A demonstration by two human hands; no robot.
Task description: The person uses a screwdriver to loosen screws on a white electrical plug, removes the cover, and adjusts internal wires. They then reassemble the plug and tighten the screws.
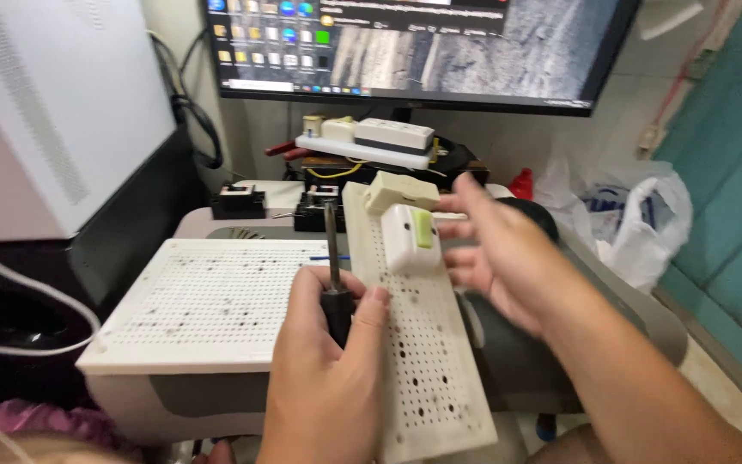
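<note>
My left hand [324,378] is closed around the black handle of a screwdriver [333,258], whose shaft points up and away. Its thumb rests against the left edge of a narrow white perforated board [427,369] that stands tilted on its long side. A white switch box with a green rocker [410,236] is mounted on that board, with a beige box [401,191] above it. My right hand [495,262] reaches behind the board's upper part with its fingers spread, holding it beside the boxes; it is slightly blurred.
A large white perforated panel [208,301] lies flat to the left. Behind it are two small black parts [238,202], a white power strip [392,136] on a shelf and a monitor [422,47]. A white computer case [53,103] stands left and plastic bags [633,215] sit right.
</note>
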